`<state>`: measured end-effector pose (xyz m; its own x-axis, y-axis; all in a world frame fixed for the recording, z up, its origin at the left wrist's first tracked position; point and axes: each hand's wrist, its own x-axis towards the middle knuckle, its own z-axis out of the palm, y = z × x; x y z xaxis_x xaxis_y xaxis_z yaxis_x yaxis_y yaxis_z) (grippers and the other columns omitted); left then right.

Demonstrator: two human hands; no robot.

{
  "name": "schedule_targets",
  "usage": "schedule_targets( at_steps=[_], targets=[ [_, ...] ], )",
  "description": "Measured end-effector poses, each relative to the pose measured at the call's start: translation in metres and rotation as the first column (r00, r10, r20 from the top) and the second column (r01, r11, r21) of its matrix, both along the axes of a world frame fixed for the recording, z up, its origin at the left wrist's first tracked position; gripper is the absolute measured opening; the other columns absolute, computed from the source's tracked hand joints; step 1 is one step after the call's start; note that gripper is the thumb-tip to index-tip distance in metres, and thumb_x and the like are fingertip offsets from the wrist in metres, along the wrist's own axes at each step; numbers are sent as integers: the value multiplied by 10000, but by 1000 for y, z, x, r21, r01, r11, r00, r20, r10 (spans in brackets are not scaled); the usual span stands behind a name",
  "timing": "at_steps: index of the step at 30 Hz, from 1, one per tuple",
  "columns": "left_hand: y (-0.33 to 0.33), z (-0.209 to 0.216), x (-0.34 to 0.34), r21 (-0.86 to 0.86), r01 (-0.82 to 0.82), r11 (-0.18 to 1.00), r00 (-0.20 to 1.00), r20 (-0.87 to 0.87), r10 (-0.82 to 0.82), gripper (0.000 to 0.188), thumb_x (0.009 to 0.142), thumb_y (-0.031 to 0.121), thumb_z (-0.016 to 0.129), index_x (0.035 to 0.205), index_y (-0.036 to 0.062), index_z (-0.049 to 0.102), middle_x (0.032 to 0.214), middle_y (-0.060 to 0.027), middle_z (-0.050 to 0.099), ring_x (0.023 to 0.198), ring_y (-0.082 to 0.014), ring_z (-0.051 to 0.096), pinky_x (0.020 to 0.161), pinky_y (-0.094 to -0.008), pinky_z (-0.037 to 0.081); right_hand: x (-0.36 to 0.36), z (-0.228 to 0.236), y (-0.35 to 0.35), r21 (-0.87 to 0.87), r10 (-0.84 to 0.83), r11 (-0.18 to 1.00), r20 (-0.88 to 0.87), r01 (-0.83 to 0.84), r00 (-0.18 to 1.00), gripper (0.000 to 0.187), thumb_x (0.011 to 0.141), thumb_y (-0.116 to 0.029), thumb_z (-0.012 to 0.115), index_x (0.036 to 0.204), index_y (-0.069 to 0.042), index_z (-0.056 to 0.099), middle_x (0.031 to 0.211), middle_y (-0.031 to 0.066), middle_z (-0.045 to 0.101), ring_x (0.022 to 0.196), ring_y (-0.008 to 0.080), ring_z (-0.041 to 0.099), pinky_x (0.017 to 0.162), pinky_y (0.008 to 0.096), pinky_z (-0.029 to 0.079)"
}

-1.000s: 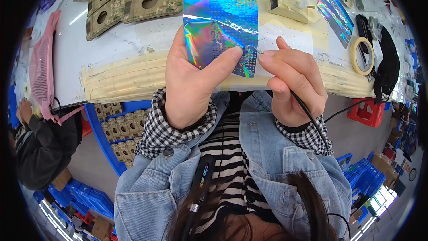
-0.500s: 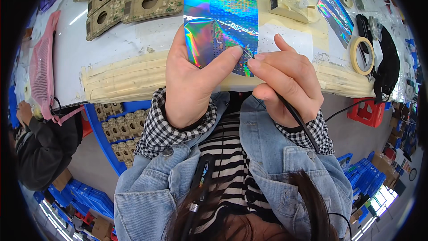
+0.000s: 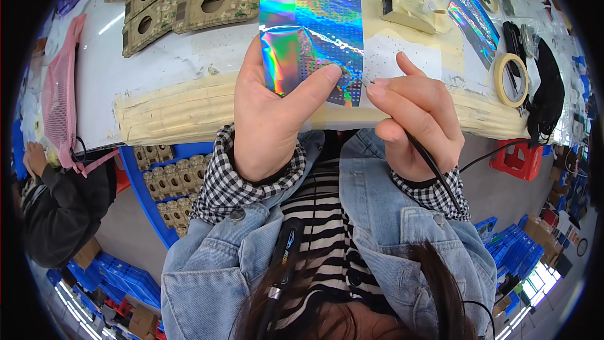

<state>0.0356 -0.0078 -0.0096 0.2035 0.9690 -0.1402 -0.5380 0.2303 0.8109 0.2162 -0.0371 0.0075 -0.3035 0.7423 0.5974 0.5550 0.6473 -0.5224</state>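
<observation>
My left hand [image 3: 277, 107] is closed on a shiny holographic sticker sheet [image 3: 314, 6], its thumb pressed flat on the sheet's lower part. Rows of small cut shapes cover the sheet's right side, and a bright crease runs across it. Just right of the sheet's edge, my right hand [image 3: 421, 113] pinches slim black tweezers [image 3: 429, 162]. Their thin metal tip stands close to the sheet, by the left thumb. Whether the tip carries a tiny piece is too small to tell.
Camouflage-patterned parts with round holes [image 3: 217, 7] lie at the far left. Beyond my right hand are a cream-coloured moulded part [image 3: 412, 12], a second holographic sheet [image 3: 475, 25] and a tape roll [image 3: 508, 93]. A pink mesh bag [image 3: 60, 97] hangs at left, near another person's sleeve [image 3: 69, 211].
My right hand has drawn back slightly to the right with the tweezers, so their tip has left the sheet's surface. My left hand and the sheet have hardly moved.
</observation>
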Motion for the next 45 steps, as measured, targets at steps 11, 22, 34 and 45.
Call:
schedule_targets(
  at_steps=[11,22,34,45],
  targets=[
    [-1,-1,0,-14,-20,1000,1000,0,20,405,853,-36,641,1217,-9,464,1086,-96,634,972,-140,622,859,-279,506,0,-4,-1,-28,15,999,-41,-16,999,386,737,-181,767,1098,-77,679,1000,74,659,933,222,648,945,463,509],
    [-1,0,3,23,-32,999,999,9,32,405,841,-73,630,1204,-8,464,1103,-98,629,987,-147,624,867,-286,509,0,-5,0,-23,0,1000,-34,-1,999,395,720,-158,774,1095,-77,683,1003,82,663,928,223,647,940,459,511],
    [0,-2,3,57,-11,998,999,-39,13,410,825,-70,651,1183,-10,459,1069,-100,641,945,-147,639,820,-287,526,0,-5,5,15,10,1000,26,-10,1000,319,892,-300,622,1002,-10,699,956,124,679,909,242,670,910,486,524],
    [1,-3,1,15,13,1000,1000,-16,-13,397,831,-69,645,1182,-7,469,1068,-90,643,943,-141,636,820,-281,518,0,-3,5,8,29,1000,41,-29,999,323,868,-304,643,1018,-23,702,949,121,675,907,234,664,921,492,516]
  ],
)
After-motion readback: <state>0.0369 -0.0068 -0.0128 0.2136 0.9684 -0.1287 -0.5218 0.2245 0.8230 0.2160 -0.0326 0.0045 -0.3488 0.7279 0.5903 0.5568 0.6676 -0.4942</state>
